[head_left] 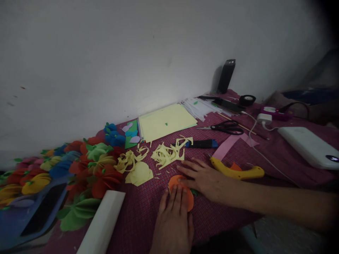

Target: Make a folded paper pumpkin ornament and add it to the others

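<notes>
Orange paper pieces (175,181), rounded in outline, lie on the checked cloth under both hands. My left hand (173,218) lies flat with its fingers stretched over the lower part of the orange paper. Fingers spread, my right hand (202,178) rests palm down, its thumb side on the paper's upper right. A bit of green paper (194,192) shows beneath the right hand. Close by on the right is a yellow glue gun (235,171), lying on its side. Pale yellow paper circles (139,174) and curled paper scraps (168,153) lie beyond the hands.
Colourful paper flowers (104,176) crowd the left, near a white roll (103,225). Yellow sheets (166,123), a blue-and-black cutter (203,143) and black scissors (227,127) lie further back. A dark bottle (226,76) stands by the wall. A white power bank (308,146) and cables are at right.
</notes>
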{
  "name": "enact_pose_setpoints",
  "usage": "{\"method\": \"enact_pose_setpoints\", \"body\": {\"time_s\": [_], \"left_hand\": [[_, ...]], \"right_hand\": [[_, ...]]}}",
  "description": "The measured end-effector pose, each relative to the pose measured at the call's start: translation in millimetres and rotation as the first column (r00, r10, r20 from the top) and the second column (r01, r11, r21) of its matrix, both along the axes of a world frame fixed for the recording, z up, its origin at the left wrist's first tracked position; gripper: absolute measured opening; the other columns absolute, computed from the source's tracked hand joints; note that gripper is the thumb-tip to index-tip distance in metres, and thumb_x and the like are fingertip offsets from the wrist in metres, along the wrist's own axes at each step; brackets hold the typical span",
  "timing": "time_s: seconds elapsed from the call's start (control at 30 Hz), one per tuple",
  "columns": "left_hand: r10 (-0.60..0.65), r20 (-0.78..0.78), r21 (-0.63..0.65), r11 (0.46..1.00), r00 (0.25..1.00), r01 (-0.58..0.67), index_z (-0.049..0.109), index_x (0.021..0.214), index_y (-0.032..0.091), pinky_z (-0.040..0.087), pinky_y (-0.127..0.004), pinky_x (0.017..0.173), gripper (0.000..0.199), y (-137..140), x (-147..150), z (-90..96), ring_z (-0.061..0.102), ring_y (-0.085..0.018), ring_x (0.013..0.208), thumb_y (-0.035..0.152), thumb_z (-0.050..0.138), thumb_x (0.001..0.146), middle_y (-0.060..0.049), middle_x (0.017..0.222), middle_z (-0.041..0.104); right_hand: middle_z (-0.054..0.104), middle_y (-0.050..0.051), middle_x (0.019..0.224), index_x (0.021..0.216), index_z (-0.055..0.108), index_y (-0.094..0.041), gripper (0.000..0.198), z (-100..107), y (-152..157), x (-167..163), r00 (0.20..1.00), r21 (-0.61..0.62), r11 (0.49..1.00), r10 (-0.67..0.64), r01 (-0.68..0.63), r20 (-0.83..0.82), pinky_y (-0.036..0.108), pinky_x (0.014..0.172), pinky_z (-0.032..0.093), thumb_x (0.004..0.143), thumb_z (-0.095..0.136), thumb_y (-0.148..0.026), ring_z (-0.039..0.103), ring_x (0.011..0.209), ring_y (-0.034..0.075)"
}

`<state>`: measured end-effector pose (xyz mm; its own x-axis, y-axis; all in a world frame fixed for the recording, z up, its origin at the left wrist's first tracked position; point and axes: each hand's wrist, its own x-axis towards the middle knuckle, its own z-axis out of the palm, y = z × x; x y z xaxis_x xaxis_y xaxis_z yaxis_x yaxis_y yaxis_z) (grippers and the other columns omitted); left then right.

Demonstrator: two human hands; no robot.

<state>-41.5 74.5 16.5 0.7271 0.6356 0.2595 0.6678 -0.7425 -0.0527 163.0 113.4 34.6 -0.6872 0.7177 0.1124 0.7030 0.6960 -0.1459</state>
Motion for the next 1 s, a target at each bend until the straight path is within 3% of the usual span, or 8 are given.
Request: {"method": "enact_pose_setpoints", "body": {"time_s": [0.23,0.43,0.7,0.83,1.0], "left_hand": [[-0.006,0.007,-0.082,0.997,1.0,0.007,0.052,0.124,0.014,0.041,-0.047,0.095,0.046,1.9,-4.2,8.3,0.051,-0.026,0.118,0.04,0.04,0.088,-0.009,0.13,0.053],[0.053,0.047,-0.153,0.987,0.997,-0.045,0.032,0.138,0.011,0.03,-0.048,0.105,0.064,5.0,-11.3,20.6,0.035,-0.025,0.131,0.049,0.04,0.087,-0.009,0.143,0.035],[0.012,-0.031,-0.27,0.963,0.999,-0.02,0.033,0.138,0.015,0.023,-0.057,0.106,0.068,8.2,-16.4,11.7,0.035,-0.028,0.131,0.058,0.037,0.085,-0.009,0.143,0.034],[-0.008,-0.035,-0.236,0.972,0.999,0.0,0.031,0.139,0.016,0.026,-0.056,0.105,0.069,9.8,-19.1,8.9,0.035,-0.028,0.13,0.059,0.039,0.084,-0.008,0.143,0.036],[-0.041,-0.024,-0.056,0.998,0.999,0.04,0.038,0.134,0.013,0.032,-0.051,0.102,0.057,13.3,-31.4,13.6,0.035,-0.027,0.131,0.043,0.045,0.086,-0.01,0.141,0.041]], "right_hand": [[0.041,0.011,0.141,0.125,0.052,-0.023,0.045,1.0,5.3,6.3,0.996,0.116,0.993,-0.044,0.036,0.072,0.056,0.101,0.028,0.081,0.056,-0.019,0.035,0.128,0.033],[0.035,0.01,0.145,0.129,0.048,-0.022,0.05,2.8,1.4,7.3,0.998,0.127,0.992,-0.033,0.025,0.057,0.053,0.103,0.025,0.08,0.057,-0.02,0.03,0.131,0.032],[0.031,0.012,0.147,0.131,0.046,-0.019,0.049,-1.7,-4.0,11.3,0.999,0.114,0.993,-0.007,0.001,0.053,0.059,0.103,0.021,0.082,0.053,-0.02,0.027,0.132,0.035],[0.037,0.012,0.144,0.128,0.049,-0.02,0.046,2.4,-12.8,13.1,0.997,0.097,0.993,0.064,-0.068,0.034,0.06,0.104,0.019,0.082,0.053,-0.023,0.026,0.133,0.034],[0.04,0.009,0.142,0.128,0.05,-0.025,0.046,16.8,-19.9,17.0,1.0,0.054,0.999,0.008,-0.007,-0.026,0.059,0.101,0.025,0.082,0.053,-0.021,0.029,0.131,0.032]]}}
